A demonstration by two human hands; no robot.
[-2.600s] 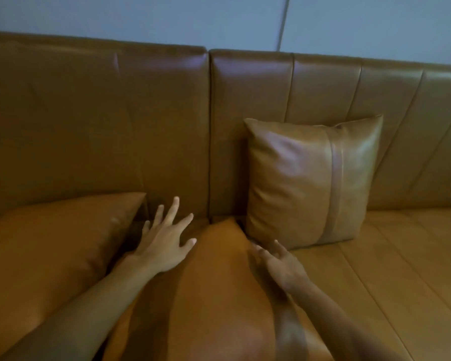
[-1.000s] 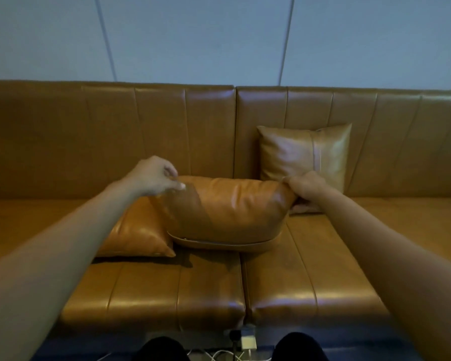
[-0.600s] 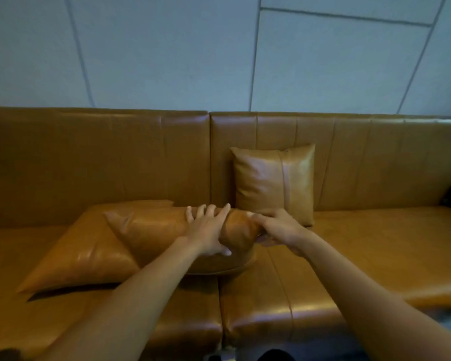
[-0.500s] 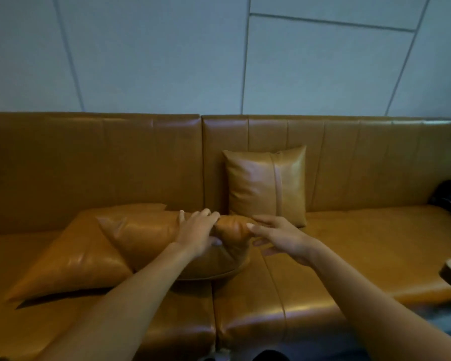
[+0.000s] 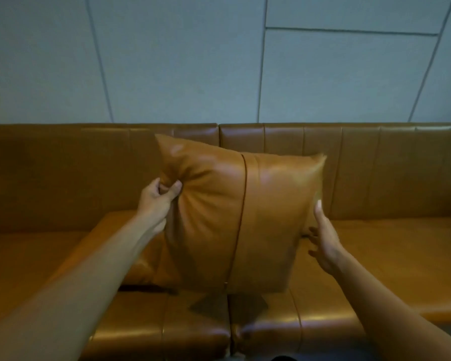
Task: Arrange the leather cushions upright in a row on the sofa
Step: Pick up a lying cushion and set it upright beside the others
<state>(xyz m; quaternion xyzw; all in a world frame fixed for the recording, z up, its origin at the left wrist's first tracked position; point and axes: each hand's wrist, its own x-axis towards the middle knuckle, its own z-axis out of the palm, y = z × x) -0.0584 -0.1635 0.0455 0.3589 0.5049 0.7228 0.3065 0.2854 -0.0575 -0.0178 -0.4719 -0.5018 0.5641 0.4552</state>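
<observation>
A tan leather cushion (image 5: 235, 220) with a vertical centre seam hangs upright in the air over the middle of the brown leather sofa (image 5: 391, 259). My left hand (image 5: 159, 201) is shut on its bunched upper left edge. My right hand (image 5: 323, 238) is open, fingers spread, with the thumb against the cushion's right edge. A second tan cushion (image 5: 141, 267) lies flat on the seat behind and to the left, partly covered by my left forearm. The cushion that stands against the backrest is hidden behind the held one.
The sofa's panelled backrest (image 5: 375, 173) runs across the whole view under a grey panelled wall (image 5: 193, 61). Bare seat stretches to the right of my right hand and at the far left. The sofa's front edge (image 5: 271, 337) is close below.
The cushion that lay on the seat has been lifted and turned upright. My left hand now pinches its upper left edge, and my right hand has let go and opened beside it.
</observation>
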